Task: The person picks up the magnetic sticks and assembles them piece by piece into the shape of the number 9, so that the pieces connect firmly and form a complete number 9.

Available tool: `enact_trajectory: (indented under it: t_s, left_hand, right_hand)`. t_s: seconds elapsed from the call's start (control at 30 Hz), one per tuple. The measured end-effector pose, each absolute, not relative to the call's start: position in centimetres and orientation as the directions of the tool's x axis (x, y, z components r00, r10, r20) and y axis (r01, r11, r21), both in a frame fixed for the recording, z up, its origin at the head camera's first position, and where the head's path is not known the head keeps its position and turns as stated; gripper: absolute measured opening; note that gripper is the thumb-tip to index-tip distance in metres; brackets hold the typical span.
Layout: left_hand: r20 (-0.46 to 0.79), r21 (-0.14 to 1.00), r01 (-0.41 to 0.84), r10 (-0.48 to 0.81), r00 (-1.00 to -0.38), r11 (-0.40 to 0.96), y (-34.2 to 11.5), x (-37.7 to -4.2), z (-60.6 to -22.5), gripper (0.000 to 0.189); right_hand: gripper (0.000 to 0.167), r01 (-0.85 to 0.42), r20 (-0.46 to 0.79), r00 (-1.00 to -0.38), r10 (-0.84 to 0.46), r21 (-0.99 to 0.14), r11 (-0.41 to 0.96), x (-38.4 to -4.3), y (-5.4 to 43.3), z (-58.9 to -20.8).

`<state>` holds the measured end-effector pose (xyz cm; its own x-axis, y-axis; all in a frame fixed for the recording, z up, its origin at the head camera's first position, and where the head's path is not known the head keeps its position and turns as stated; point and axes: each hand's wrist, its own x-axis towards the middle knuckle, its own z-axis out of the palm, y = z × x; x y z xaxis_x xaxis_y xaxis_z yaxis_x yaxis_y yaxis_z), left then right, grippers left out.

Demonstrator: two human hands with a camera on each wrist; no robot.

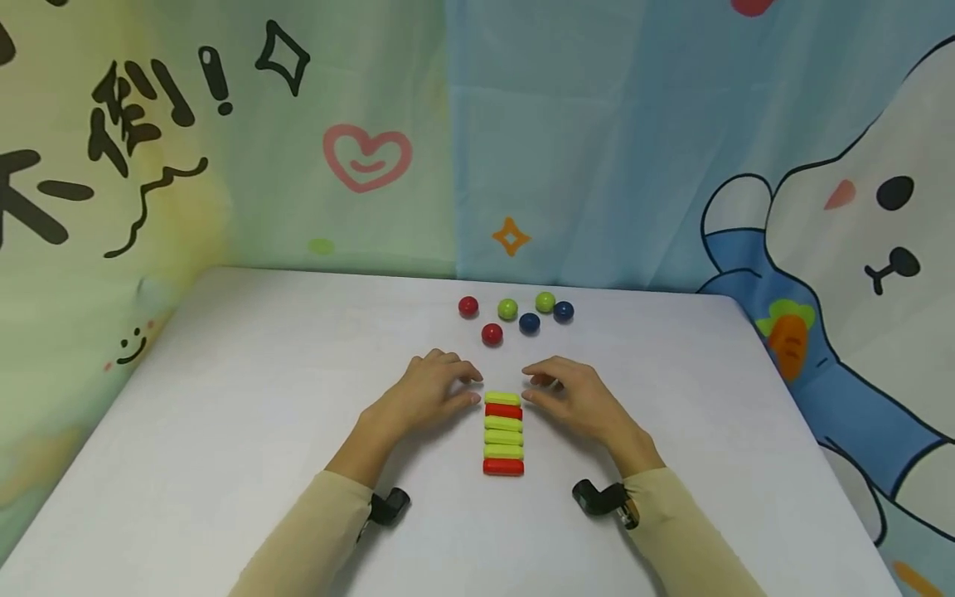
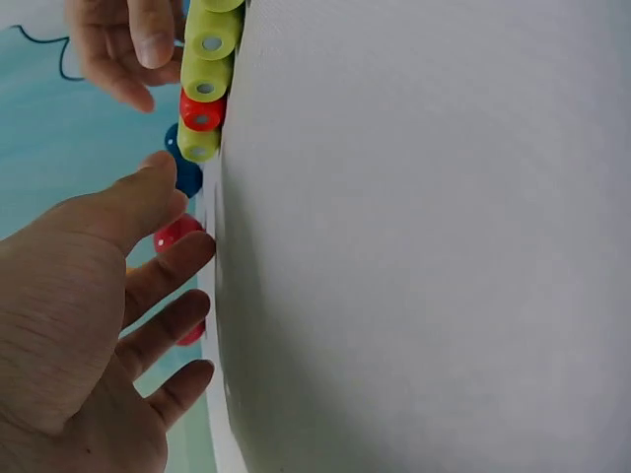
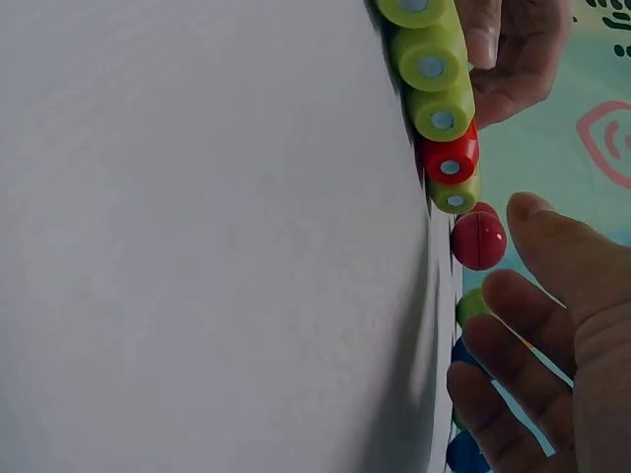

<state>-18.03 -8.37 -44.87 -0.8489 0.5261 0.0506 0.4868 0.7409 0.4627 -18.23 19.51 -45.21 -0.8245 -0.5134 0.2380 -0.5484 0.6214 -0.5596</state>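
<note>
A column of short rods lies side by side on the white table, several yellow-green rods [image 1: 503, 438] with a red rod [image 1: 503, 468] at the near end and another red rod [image 1: 503, 410] second from the far end. Pale round discs show in the rod ends in both wrist views. My left hand [image 1: 433, 388] is just left of the column's far end, fingers apart and holding nothing. On the opposite side my right hand [image 1: 573, 395] mirrors it, thumb and fingers parted, its fingertips close to the farthest yellow-green rod [image 3: 455, 197].
Beyond the hands sit shiny balls: two red balls [image 1: 492, 334], two green balls [image 1: 507, 309] and two dark blue balls [image 1: 529, 323]. A printed curtain [image 1: 358, 224] hangs behind the far edge of the table [image 1: 246, 398]. Each wrist wears a small black camera [image 1: 390, 506].
</note>
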Motion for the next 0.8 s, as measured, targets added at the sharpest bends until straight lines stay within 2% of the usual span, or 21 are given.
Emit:
enact_trajectory:
  t_s: [0.27, 0.57, 0.8]
  left_hand:
    - [0.051, 0.476, 0.482, 0.524, -0.85, 0.735, -7.8, -17.9, -44.9, 0.02]
    - [0.046, 0.445, 0.482, 0.519, -0.854, 0.754, -7.2, -18.0, -44.9, 0.017]
    - [0.033, 0.435, 0.479, 0.518, -0.855, 0.763, -7.1, -18.2, -45.0, 0.014]
  right_hand:
    - [0.026, -0.536, 0.191, -0.821, -0.538, -0.582, 0.611, -18.2, 19.2, -45.5]
    - [0.029, -0.532, 0.16, -0.808, -0.567, -0.612, 0.585, -18.9, 18.7, -45.8]
    - [0.014, -0.534, 0.135, -0.794, -0.593, -0.622, 0.573, -19.1, 18.3, -45.8]
